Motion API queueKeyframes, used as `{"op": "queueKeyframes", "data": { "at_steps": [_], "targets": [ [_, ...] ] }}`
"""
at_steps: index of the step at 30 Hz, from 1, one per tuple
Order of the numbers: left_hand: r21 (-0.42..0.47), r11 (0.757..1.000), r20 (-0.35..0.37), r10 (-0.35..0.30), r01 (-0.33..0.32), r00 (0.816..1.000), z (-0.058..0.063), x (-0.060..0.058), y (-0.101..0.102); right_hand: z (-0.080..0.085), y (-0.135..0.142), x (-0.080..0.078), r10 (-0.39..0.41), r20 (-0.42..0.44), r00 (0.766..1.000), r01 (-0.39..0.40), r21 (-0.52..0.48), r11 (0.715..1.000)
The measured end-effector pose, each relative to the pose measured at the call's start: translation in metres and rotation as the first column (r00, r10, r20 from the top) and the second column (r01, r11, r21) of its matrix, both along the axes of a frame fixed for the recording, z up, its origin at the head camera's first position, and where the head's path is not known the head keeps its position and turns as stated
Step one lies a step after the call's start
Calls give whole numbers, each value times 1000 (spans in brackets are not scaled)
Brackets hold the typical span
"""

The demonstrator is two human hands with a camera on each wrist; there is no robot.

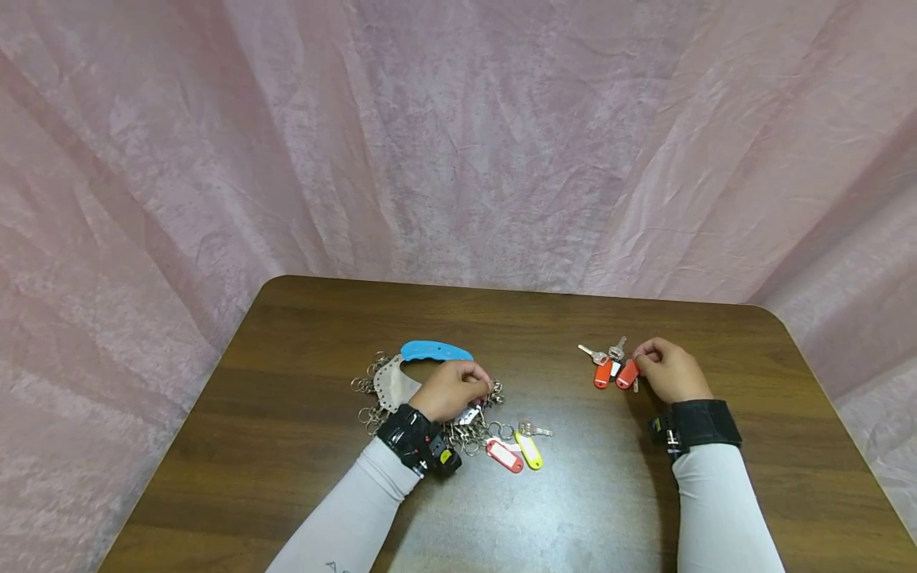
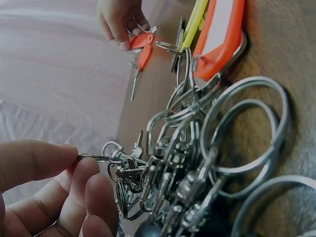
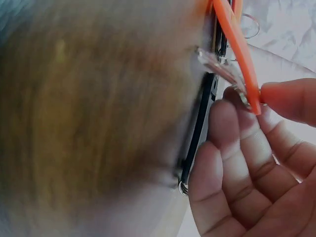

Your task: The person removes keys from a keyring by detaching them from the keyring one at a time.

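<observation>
My left hand (image 1: 447, 391) pinches a metal split ring (image 2: 98, 158) between thumb and forefinger. That ring hangs among several snap hooks (image 2: 185, 185) and larger rings on a key holder with a blue handle (image 1: 435, 350) and a pale holed plate (image 1: 392, 385). Over at the right, my right hand (image 1: 675, 374) pinches the end of a red key tag (image 3: 243, 59), with a key (image 3: 222, 70) beside its fingertips. Another red tag (image 1: 602, 374) with keys lies just left of this hand. The palm side of the left hand is hidden in the head view.
Below the holder, a red-framed tag (image 1: 505, 456) and a yellow tag (image 1: 530, 451) lie with a key (image 1: 536, 430). The brown table (image 1: 322, 485) has rounded back corners. A pink curtain (image 1: 458, 143) hangs behind it.
</observation>
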State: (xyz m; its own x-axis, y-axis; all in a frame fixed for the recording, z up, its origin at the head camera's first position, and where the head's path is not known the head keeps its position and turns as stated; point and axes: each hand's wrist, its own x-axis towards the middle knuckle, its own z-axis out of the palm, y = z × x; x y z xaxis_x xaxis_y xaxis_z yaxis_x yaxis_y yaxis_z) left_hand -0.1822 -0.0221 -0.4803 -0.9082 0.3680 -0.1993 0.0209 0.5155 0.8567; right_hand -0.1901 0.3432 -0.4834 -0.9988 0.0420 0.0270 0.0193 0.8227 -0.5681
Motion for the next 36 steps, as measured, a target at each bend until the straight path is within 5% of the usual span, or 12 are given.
{"op": "queueKeyframes", "data": {
  "at_steps": [19,30,36],
  "targets": [
    [-29,1000,-11,-2,2,1000,0,2,0,0,3,0,-49,71,996,48,12,999],
    [-38,999,-32,-13,12,999,0,3,-1,4,-16,-1,-154,-55,987,154,4,988],
    [-56,998,-53,-21,18,998,1,3,0,12,-38,-2,-91,-160,983,80,-75,994]
  ]
}}
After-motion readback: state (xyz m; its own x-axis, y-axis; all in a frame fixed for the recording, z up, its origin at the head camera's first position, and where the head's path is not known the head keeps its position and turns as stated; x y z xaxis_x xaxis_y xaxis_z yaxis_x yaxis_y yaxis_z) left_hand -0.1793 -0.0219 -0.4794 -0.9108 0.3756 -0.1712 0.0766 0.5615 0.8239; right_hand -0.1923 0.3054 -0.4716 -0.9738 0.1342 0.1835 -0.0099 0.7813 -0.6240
